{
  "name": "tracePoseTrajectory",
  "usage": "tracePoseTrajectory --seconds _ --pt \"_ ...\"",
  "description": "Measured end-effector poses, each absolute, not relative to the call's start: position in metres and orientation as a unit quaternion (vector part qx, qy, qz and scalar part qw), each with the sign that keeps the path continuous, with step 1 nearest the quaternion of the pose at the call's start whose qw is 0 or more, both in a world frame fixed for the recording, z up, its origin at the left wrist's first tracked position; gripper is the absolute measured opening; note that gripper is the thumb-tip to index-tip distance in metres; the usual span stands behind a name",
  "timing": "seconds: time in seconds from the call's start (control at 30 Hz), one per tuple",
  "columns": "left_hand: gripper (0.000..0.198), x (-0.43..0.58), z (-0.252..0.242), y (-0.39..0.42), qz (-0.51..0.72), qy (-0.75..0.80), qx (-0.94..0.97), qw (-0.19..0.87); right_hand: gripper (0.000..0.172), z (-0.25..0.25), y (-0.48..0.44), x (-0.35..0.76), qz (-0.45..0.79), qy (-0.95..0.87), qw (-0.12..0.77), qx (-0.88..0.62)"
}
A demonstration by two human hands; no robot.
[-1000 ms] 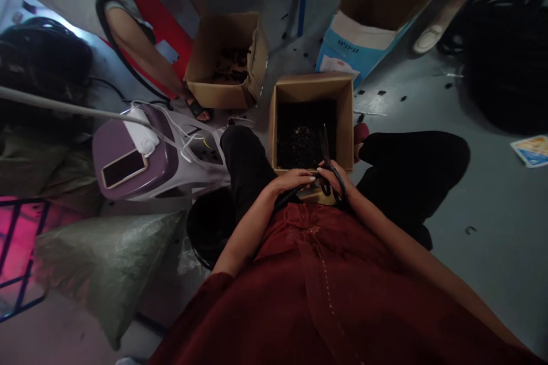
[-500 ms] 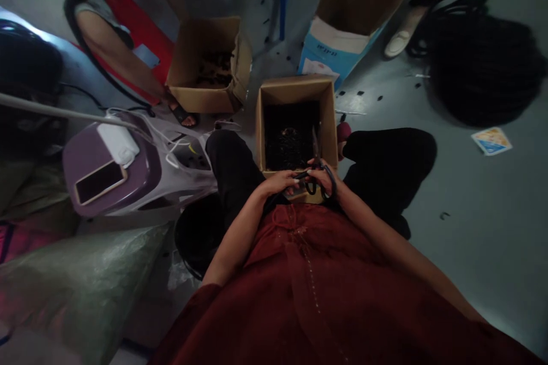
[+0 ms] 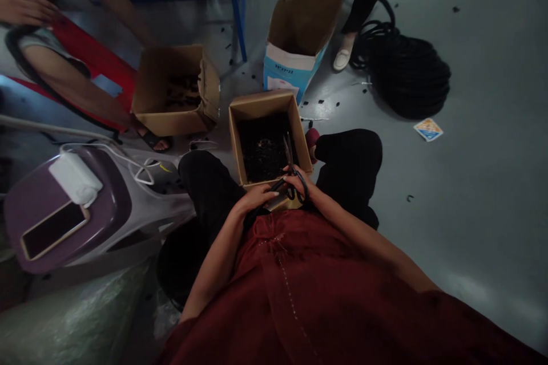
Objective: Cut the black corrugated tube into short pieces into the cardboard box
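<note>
I sit on the floor with an open cardboard box [image 3: 240, 125] between my knees; small dark pieces fill its bottom. My right hand [image 3: 302, 183] is closed round the handles of black scissors [image 3: 288, 155], whose blades point up over the box. My left hand [image 3: 256, 198] is closed on a thin black tube [image 3: 277, 185] that runs toward the scissors at the box's near edge. Both hands almost touch.
A second cardboard box [image 3: 171, 120] stands to the left, a blue-and-brown carton [image 3: 282, 68] behind. A coil of black hose [image 3: 406, 74] lies at the right. A purple stool [image 3: 111, 205] holds a phone [image 3: 53, 229] and a charger. Other people's arms and legs show at the top.
My head has turned, so the whole scene slid left and down in view. My hands stay at the box's near edge with the scissors and tube.
</note>
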State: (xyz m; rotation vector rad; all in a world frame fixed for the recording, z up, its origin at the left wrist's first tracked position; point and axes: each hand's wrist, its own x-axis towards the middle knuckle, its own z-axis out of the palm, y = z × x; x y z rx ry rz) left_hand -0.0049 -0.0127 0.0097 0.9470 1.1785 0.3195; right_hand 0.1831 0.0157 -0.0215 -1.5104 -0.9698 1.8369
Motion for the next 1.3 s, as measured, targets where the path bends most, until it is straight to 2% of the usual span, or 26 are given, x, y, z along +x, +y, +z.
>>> tracePoseTrajectory --seconds 0.13,0.33,0.4,0.53,0.6,0.7,0.83,1.03,1.3 --pt "0.028 -0.006 0.031 -0.012 0.121 0.514 0.491 0.692 0.038 -0.018 0.017 0.184 0.721 -0.319 0.295 -0.540" --pt "0.039 -0.006 0.041 -0.010 0.145 0.475 0.458 0.737 0.045 -0.010 0.021 0.186 0.781 -0.250 0.327 -0.469" --pt "0.038 -0.004 0.034 -0.011 0.138 0.512 0.456 0.715 0.044 -0.011 0.021 0.185 0.760 -0.266 0.330 -0.493" --pt "0.035 0.006 0.022 -0.015 0.158 0.604 0.505 0.596 0.037 -0.013 0.019 0.182 0.672 -0.366 0.320 -0.559" --pt "0.034 0.011 0.020 -0.016 0.176 0.617 0.503 0.580 0.035 -0.012 0.020 0.180 0.648 -0.395 0.323 -0.566" --pt "0.028 0.012 0.019 -0.016 0.192 0.593 0.416 0.662 0.038 -0.009 0.022 0.179 0.637 -0.410 0.329 -0.564" --pt "0.041 0.003 0.015 -0.013 0.236 0.543 0.294 0.750 0.046 -0.008 0.023 0.178 0.647 -0.412 0.325 -0.553" --pt "0.049 -0.013 0.008 -0.008 0.325 0.528 0.213 0.755 0.051 -0.021 0.014 0.186 0.610 -0.465 0.259 -0.587" --pt "0.051 -0.023 0.007 -0.006 0.387 0.502 0.209 0.745 0.043 -0.029 -0.011 0.195 0.605 -0.545 0.144 -0.563"
